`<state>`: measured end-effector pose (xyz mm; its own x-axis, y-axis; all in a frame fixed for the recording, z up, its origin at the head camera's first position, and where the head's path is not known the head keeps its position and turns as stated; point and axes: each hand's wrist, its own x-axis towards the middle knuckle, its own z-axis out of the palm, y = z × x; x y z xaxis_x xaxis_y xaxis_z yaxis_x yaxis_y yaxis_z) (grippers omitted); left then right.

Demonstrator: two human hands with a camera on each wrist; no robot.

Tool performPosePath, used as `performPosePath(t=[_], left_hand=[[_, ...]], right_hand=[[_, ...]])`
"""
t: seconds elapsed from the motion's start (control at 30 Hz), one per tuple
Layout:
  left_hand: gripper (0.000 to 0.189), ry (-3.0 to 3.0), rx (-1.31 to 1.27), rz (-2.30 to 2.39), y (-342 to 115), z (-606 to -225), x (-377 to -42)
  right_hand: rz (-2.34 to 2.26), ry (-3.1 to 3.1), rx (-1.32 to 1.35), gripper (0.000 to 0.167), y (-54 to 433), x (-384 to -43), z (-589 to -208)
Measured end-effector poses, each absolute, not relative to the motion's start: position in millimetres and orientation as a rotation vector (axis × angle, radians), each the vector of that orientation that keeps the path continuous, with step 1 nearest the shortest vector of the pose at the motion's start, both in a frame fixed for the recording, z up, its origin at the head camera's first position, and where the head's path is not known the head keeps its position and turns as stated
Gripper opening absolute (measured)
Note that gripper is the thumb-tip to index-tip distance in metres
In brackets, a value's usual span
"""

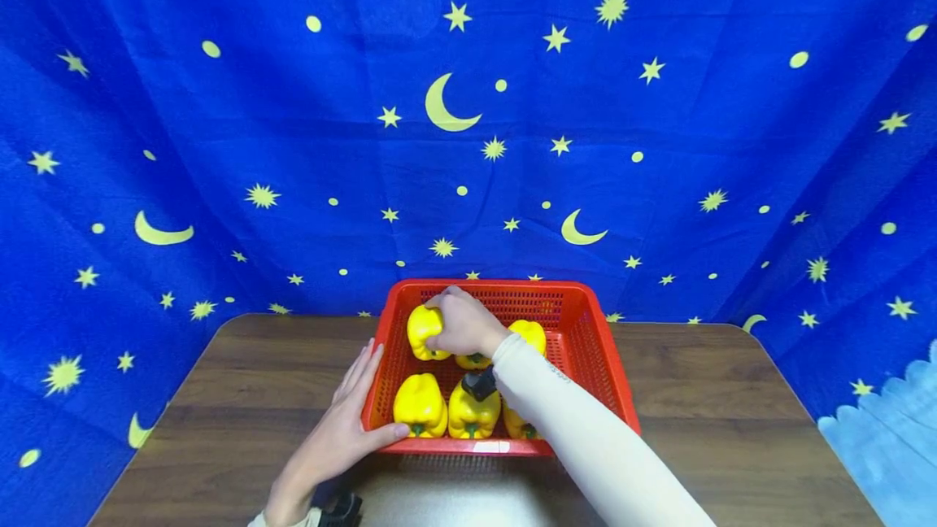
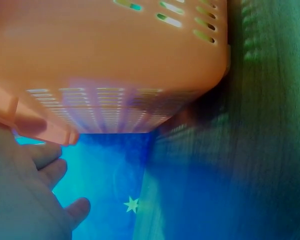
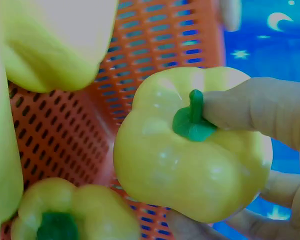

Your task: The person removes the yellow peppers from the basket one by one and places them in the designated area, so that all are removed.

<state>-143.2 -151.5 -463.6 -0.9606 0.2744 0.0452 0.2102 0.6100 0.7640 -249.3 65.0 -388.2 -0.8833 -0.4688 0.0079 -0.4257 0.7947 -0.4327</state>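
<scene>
In the head view a red plastic basket [image 1: 596, 356] holds several yellow bell peppers. My right hand [image 1: 466, 324] reaches over it and grips a yellow bell pepper [image 1: 423, 333] at the back left. The right wrist view shows that bell pepper [image 3: 175, 165] closely, thumb beside its green stem and other fingers round its side. My left hand [image 1: 344, 425] lies at the basket's front left corner, fingers extended along the outer wall, thumb on the front rim. In the left wrist view its fingers [image 2: 50, 172] reach along the basket's wall [image 2: 110, 55].
A front row holds a left pepper [image 1: 420, 405], a middle pepper [image 1: 472, 413] and one partly behind my right forearm. Another pepper [image 1: 529, 336] sits behind the wrist. The basket stands on a wooden table [image 1: 703, 397] before a blue star-patterned cloth [image 1: 512, 112].
</scene>
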Motion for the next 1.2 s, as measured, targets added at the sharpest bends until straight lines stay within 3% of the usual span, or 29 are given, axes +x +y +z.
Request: performPosePath(t=[0.6,1.2], left_hand=[[0.109,2.795,0.464,1.301,-151,-465,-143],[0.111,2.785,0.453,1.327,-153,-468,-143]], right_hand=[[-0.832,3.037,-0.743,0.059,119,-217,-358],[-0.929,3.148,-0.649,0.057,196,-196,-358]])
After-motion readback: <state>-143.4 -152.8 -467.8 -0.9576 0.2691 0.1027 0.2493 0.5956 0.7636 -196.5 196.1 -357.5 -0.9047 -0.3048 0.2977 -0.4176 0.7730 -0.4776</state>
